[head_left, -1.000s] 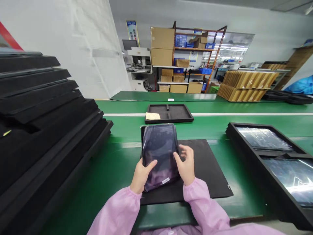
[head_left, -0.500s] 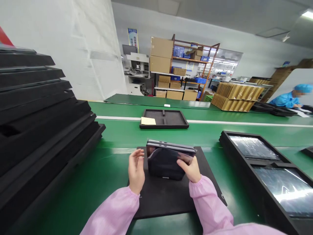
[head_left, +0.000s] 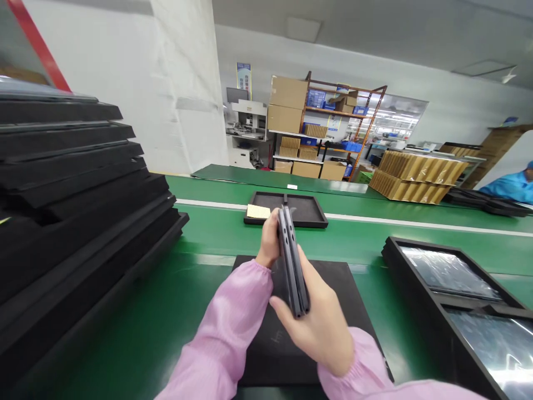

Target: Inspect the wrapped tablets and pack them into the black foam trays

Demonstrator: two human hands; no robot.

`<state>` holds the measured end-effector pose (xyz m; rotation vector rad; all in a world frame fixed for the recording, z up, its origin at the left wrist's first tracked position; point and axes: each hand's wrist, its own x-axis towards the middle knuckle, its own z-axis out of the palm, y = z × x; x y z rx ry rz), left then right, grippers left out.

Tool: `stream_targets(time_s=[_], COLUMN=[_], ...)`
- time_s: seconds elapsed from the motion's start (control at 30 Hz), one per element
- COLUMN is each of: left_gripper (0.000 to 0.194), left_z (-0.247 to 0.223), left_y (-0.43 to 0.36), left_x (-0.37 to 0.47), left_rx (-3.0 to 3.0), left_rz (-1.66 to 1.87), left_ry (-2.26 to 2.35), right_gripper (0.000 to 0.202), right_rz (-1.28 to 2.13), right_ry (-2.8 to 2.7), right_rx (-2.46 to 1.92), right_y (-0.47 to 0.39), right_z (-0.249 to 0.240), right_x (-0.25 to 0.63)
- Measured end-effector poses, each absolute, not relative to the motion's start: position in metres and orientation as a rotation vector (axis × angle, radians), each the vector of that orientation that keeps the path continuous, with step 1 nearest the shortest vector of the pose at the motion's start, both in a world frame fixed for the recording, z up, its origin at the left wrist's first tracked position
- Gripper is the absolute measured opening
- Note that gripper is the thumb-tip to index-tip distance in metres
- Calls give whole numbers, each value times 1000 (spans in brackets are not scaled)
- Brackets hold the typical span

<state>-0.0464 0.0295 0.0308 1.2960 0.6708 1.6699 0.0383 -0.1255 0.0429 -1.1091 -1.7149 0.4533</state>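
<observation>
Two thin dark tablets (head_left: 293,272) are pressed together and stand on edge, their narrow sides with small slots turned up toward me. My right hand (head_left: 322,314) grips them at the near end, thumb on the left and fingers along the right face. At the far end my left hand (head_left: 270,241) is closed against their left side; some of its fingers are hidden behind them. Beneath lies a flat black foam mat (head_left: 291,361). Just beyond the tablets sits a black divided tray (head_left: 308,210) with a yellow paper note (head_left: 258,211) at its left.
A tall stack of black foam trays (head_left: 83,222) rises at the left. To the right, a black tray (head_left: 435,300) holds film-covered screens. Farther back on the green bench (head_left: 216,230) stand corrugated cardboard dividers (head_left: 416,172), and a person in blue (head_left: 512,186) is at the far right.
The tablets have turned from lying broadside to pointing away from me, edges up. My left hand, previously open and apart, has closed on their far end. My right hand has shifted to the near end.
</observation>
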Motion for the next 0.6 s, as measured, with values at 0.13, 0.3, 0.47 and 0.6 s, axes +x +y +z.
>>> stream_targets(time_s=[0.13,0.3,0.47,0.6], left_gripper=[61,61,58,62], left_z=[22,9,5,8], left_y=[31,42,51,48], left_x=[-29,-19,-23,-24], left_rx=[1424,1430,1397,1391], left_rz=[1585,1510,1486,1518], left_ry=[565,577,593,588], right_gripper=[88,99,74,66], right_rz=[722,839,1046,1084], right_ry=[-1905,-1947,-1862,-1871], right_rx=[-1400,-1355,-1175,-1126], right_y=[-129,-112,-95,-92], right_z=[67,66,55,56], right_x=[63,89,106,110])
